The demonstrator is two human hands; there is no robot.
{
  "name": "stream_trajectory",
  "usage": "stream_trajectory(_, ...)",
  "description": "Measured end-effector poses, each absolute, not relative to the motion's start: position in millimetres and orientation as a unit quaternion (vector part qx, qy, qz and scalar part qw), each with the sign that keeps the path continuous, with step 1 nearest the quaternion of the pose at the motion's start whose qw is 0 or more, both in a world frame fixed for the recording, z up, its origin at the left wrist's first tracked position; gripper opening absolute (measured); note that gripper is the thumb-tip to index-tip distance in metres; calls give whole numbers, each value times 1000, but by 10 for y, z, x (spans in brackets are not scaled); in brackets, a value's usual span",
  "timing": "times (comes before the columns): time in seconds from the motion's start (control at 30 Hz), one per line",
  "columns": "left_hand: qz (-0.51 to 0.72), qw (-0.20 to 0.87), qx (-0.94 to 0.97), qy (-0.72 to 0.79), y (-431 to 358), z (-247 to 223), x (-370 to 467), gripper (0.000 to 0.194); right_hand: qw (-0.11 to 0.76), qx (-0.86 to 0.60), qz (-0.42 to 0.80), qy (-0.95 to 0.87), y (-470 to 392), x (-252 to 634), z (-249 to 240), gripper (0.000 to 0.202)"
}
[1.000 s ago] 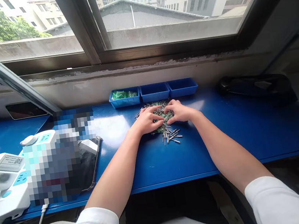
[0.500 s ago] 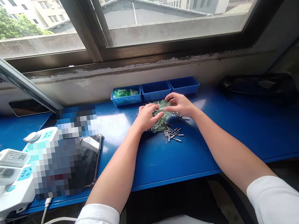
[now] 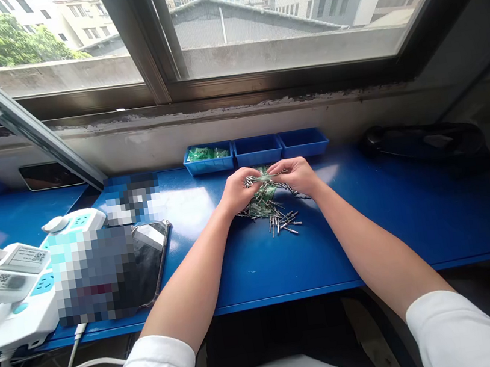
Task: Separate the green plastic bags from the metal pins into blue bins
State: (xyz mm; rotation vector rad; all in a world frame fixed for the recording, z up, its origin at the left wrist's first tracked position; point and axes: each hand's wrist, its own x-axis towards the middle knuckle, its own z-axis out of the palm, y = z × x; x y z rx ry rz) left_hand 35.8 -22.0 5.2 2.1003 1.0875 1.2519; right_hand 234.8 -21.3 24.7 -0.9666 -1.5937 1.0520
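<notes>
My left hand and my right hand meet over the blue worktop, fingers pinched on a clear, greenish plastic bag stretched between them. Thin metal pins that look like blind rivets lie loose in front of the hands, several more around and under them. Some rivet ends stick out beside my left thumb; whether that hand grips them too, I cannot tell. Below the fingers, more green plastic lies among the rivets. My fingers partly hide the bag and the pile.
Three blue bins stand behind my hands; the left bin holds green bags. To the left are a white power strip with plugs and a dark phone. A black case lies at the right. The worktop's front edge is near me.
Both hands have closed from a looser, spread pose into pinches on the plastic bag. The left hand's fingers have turned inward, and the bag is now drawn taut between the hands.
</notes>
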Motion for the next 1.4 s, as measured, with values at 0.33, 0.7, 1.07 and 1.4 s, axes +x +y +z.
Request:
stream_trajectory(0.33,551,125,732,381,-206,30,339,17,474,-371,302,-739,-264,2321,266,7)
stream_trajectory(0.7,547,53,741,386,-218,43,341,21,468,-371,280,-752,-252,2308,245,14)
stream_trajectory(1.07,501,228,729,407,-232,32,380,41,516,-400,465,-598,-210,2247,240,37)
stream_trajectory(1.4,509,256,713,409,-228,62,395,26,521,-454,468,-551,-167,2239,210,28)
